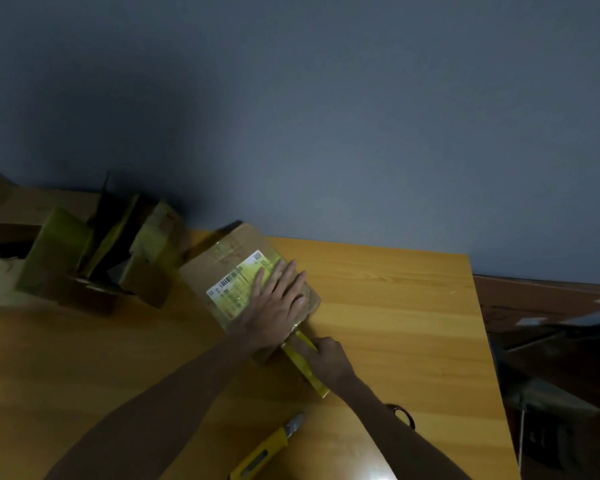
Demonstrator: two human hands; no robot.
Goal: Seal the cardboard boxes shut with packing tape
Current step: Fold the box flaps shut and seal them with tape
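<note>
Yellow utility knife is lying at the near edge of the desk, blade end pointing away and touching nothing. A dark ring-shaped thing is peeking out beside the right forearm, too dim to name. Right grip is curling onto a yellowish tape strip, fingers clamped on it just off the near end of the cardboard box. The strip is running from that end back toward the desk's near edge. Left grip is lying flat on the box top, fingers straight and slightly apart, pressing down and partly covering a white-and-yellow label. The box is sitting mid-desk, angled toward the far edge. More boxes, some with flaps up, are crowding the far left corner, well apart from it. Judging the step: tape is being brought over the box's near end after the top seam. The next move likely calls for smoothing the strip onto the end face and cutting it free, with the left grip holding the box steady.
</note>
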